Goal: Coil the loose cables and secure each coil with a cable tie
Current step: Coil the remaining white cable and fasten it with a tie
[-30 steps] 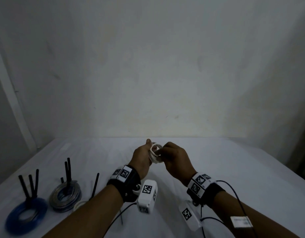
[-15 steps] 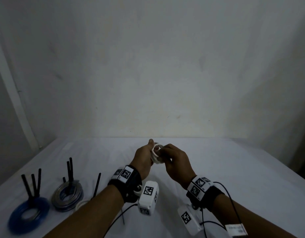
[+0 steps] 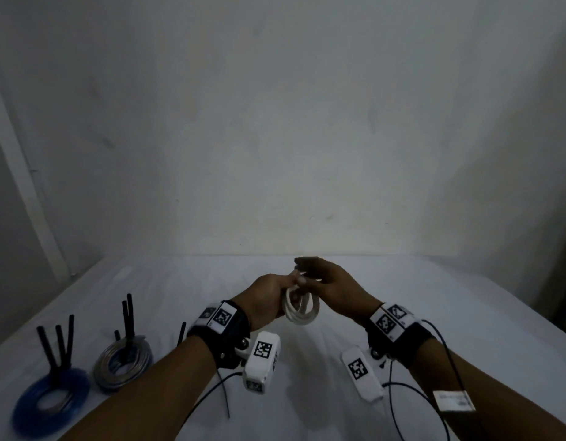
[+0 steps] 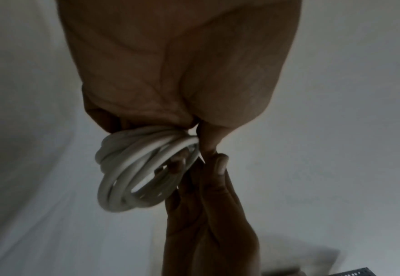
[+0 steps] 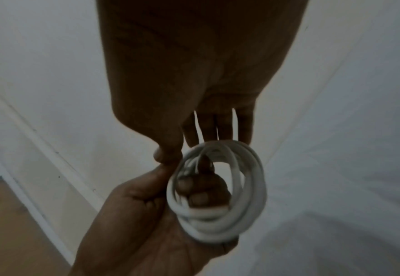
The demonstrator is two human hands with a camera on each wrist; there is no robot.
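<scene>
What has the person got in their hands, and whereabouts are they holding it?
A white cable coil. The left hand grips one side of the loops, fingers curled through the centre. The right hand touches its top; whether it grips cannot be told.

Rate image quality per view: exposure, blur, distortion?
Head view: dim, corners darkened, wide-angle bend on the left wall edge; white cable coil readable. Left wrist view: underexposed, left hand fills the frame, coil motion-soft. Right wrist view: right hand nearly silhouetted, coil's lower loops smeared.

White cable coil (image 3: pixel 302 310), several loops (untied), upright in the air above the table.
</scene>
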